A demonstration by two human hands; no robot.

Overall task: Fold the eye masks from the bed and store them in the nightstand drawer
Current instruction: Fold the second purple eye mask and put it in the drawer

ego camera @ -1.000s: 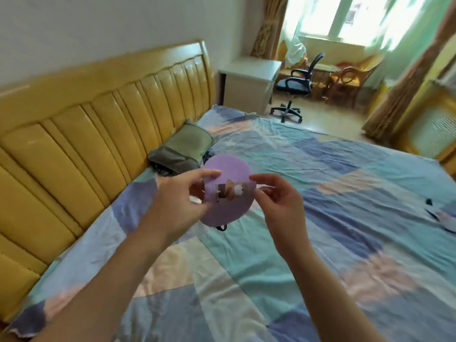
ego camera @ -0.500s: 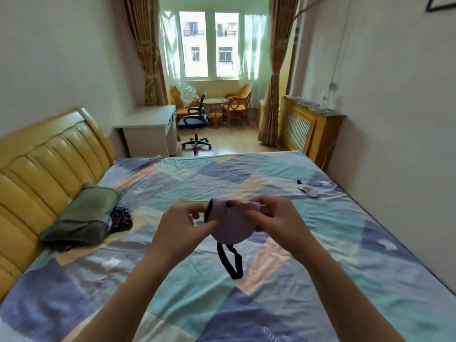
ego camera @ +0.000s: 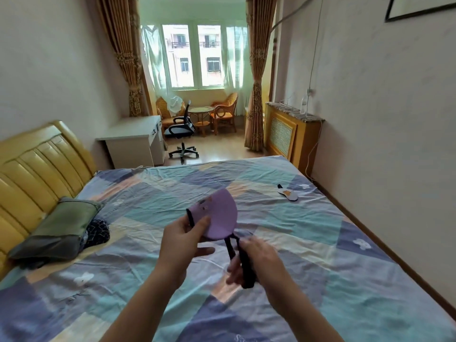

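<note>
A purple eye mask (ego camera: 218, 215), folded in half, is held in the air above the bed (ego camera: 308, 243). My left hand (ego camera: 183, 239) pinches its lower left edge. My right hand (ego camera: 256, 260) is closed around the mask's black elastic strap (ego camera: 244, 262), which hangs down from the mask. A second eye mask (ego camera: 287, 193), white with dark ends, lies flat on the bed at the far right. No nightstand drawer is in view.
A green pillow (ego camera: 58, 229) and a dark checked cloth (ego camera: 97, 232) lie by the yellow headboard (ego camera: 32, 169). Beyond the bed stand a white desk (ego camera: 133, 141), an office chair (ego camera: 181, 134) and a wooden radiator cover (ego camera: 291, 134).
The view swung from the headboard toward the window. The mask was folded in half; my right hand left the mask body and moved down to grip the hanging strap.
</note>
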